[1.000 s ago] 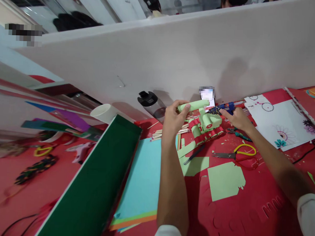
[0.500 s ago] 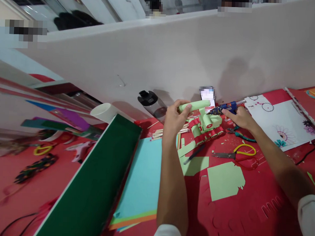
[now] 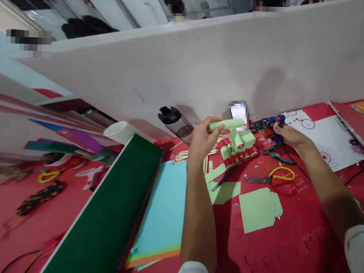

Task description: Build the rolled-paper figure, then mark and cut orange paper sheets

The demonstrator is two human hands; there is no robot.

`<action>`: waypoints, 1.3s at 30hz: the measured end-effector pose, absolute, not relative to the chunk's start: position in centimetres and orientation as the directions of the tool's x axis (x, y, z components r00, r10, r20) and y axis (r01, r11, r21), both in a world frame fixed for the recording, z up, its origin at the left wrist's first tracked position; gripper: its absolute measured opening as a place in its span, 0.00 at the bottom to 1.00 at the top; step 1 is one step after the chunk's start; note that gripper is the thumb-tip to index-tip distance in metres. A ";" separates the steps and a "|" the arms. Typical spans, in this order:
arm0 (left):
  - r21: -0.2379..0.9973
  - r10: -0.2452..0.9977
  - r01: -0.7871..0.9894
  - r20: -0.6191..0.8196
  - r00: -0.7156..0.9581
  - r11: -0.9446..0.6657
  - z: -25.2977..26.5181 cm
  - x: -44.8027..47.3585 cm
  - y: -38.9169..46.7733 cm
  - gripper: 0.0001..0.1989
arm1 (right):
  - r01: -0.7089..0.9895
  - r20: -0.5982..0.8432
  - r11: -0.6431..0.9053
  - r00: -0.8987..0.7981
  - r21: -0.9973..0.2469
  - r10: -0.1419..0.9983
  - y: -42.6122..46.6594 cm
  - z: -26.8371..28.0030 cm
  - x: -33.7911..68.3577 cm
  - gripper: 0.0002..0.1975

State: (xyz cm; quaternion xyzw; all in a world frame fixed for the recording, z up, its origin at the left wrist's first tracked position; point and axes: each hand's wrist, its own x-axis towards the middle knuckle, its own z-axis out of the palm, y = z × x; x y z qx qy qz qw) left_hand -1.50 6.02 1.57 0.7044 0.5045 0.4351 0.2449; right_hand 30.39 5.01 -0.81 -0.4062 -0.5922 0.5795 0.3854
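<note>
My left hand [image 3: 202, 138] is closed on a light green rolled paper tube [image 3: 226, 125], held level just above a small green-and-red paper model [image 3: 237, 147]. The model, built of rolls and a boxy top, sits on the red table. To its right, my right hand [image 3: 292, 136] grips a blue hot glue gun [image 3: 261, 123], its front end directed left toward the model. Whether the tube touches the model I cannot tell. Below the glue gun lie pliers [image 3: 277, 154] with teal handles and scissors [image 3: 270, 180] with yellow and red handles.
A phone [image 3: 239, 111] leans against the white partition [image 3: 202, 65], with a bottle [image 3: 178, 124] to its left. Wooden sticks, a dark cutter [image 3: 224, 180] and green paper [image 3: 260, 211] lie nearby. A green board [image 3: 114, 206] stands beside the blue sheets [image 3: 164, 207].
My right hand has drawn the glue gun back to the right, away from the model, and tilted it. My left hand still holds the paper tube in nearly the same place.
</note>
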 end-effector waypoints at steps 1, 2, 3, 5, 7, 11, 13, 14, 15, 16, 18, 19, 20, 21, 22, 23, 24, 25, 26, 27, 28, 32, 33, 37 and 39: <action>0.775 0.919 0.504 0.374 0.124 -0.382 1.6 -1.4 5.9 0.18 | 0.015 -0.008 -0.003 -0.405 -1.000 0.914 5.0 -0.9 30.9 0.34; 0.766 0.915 0.508 0.380 0.136 -0.393 1.7 -1.3 5.9 0.17 | 0.001 -0.004 -0.004 -0.419 -1.000 0.908 5.0 -0.9 31.4 0.33; 0.759 0.911 0.511 0.385 0.148 -0.403 1.7 -1.1 5.8 0.16 | -0.001 -0.003 -0.003 -0.422 -1.000 0.907 5.0 -0.8 31.8 0.32; 0.747 0.907 0.520 0.386 0.170 -0.415 1.8 -0.8 5.7 0.15 | 0.040 -0.008 0.008 -0.391 -0.999 0.920 4.9 -0.6 32.4 0.27; 0.735 0.905 0.531 0.380 0.192 -0.421 1.9 -0.5 5.6 0.14 | 0.130 -0.014 0.031 -0.334 -0.991 0.943 4.7 -0.1 32.8 0.22; 0.706 0.893 0.549 0.385 0.233 -0.448 1.9 0.0 5.7 0.14 | 0.227 0.022 0.068 -0.202 -0.972 0.979 4.2 1.3 33.1 0.15; 0.689 0.882 0.553 0.397 0.254 -0.469 1.9 0.2 5.7 0.14 | 0.254 0.031 0.072 -0.161 -0.964 0.987 4.2 1.7 33.5 0.13; 0.682 0.878 0.554 0.400 0.264 -0.477 1.8 0.3 5.7 0.14 | 0.277 0.030 0.067 -0.134 -0.959 0.991 4.2 1.8 33.8 0.12; 0.676 0.875 0.557 0.401 0.271 -0.482 1.8 0.4 5.7 0.14 | 0.307 0.027 0.057 -0.103 -0.950 0.994 4.4 1.9 34.2 0.11; 0.672 0.874 0.560 0.401 0.275 -0.485 1.7 0.4 5.6 0.14 | 0.341 0.023 0.048 -0.076 -0.939 0.997 4.5 1.8 34.6 0.10; 0.666 0.872 0.565 0.399 0.282 -0.487 1.7 0.5 5.6 0.14 | 0.407 0.027 0.044 -0.045 -0.912 0.999 5.0 1.5 35.7 0.10; 0.665 0.872 0.566 0.399 0.283 -0.487 1.6 0.5 5.6 0.14 | 0.437 0.034 0.054 -0.054 -0.898 0.998 5.2 1.3 36.2 0.11; 0.664 0.872 0.567 0.399 0.283 -0.487 1.6 0.5 5.6 0.14 | 0.469 0.042 0.071 -0.074 -0.880 0.996 5.4 1.1 36.7 0.12; 0.662 0.872 0.569 0.399 0.283 -0.488 1.6 0.5 5.6 0.13 | 0.501 0.053 0.094 -0.095 -0.860 0.994 5.6 0.9 37.2 0.12; 0.660 0.872 0.571 0.401 0.282 -0.488 1.6 0.5 5.6 0.13 | 0.536 0.063 0.113 -0.111 -0.836 0.992 5.7 0.9 37.7 0.13; 0.657 0.871 0.573 0.403 0.281 -0.489 1.5 0.5 5.7 0.13 | 0.577 0.065 0.120 -0.115 -0.808 0.991 5.7 0.9 38.0 0.12; 0.653 0.870 0.578 0.404 0.282 -0.490 1.5 0.6 5.7 0.13 | 0.624 0.060 0.115 -0.108 -0.773 0.992 5.7 0.9 38.4 0.12; 0.647 0.869 0.582 0.406 0.284 -0.493 1.4 0.6 5.8 0.13 | 0.676 0.047 0.098 -0.093 -0.731 0.995 5.6 1.0 38.6 0.11; 0.641 0.867 0.586 0.407 0.288 -0.496 1.3 0.6 5.8 0.13 | 0.730 0.024 0.068 -0.070 -0.681 0.997 5.5 1.2 38.9 0.11; 0.637 0.865 0.588 0.408 0.293 -0.499 1.3 0.6 5.9 0.13 | 0.780 -0.009 0.034 -0.050 -0.625 0.999 5.4 1.4 39.1 0.11; 0.633 0.863 0.588 0.409 0.297 -0.503 1.2 0.6 5.9 0.13 | 0.823 -0.045 0.000 -0.031 -0.569 0.998 5.2 1.6 39.3 0.12; 0.633 0.860 0.583 0.405 0.312 -0.509 1.0 0.6 6.0 0.13 | 0.918 -0.180 -0.093 0.023 -0.387 0.983 4.7 2.4 39.9 0.17; 0.634 0.859 0.581 0.404 0.314 -0.510 1.0 0.7 6.0 0.12 | 0.930 -0.201 -0.107 0.037 -0.350 0.979 4.6 2.6 39.9 0.17; 0.637 0.860 0.578 0.400 0.318 -0.510 1.1 0.7 5.9 0.12 | 0.968 -0.272 -0.142 0.082 -0.208 0.959 4.0 3.6 39.8 0.16; 0.633 0.863 0.587 0.394 0.318 -0.505 1.2 0.6 5.8 0.12 | 0.977 -0.319 -0.157 0.103 -0.148 0.942 3.7 3.9 39.8 0.17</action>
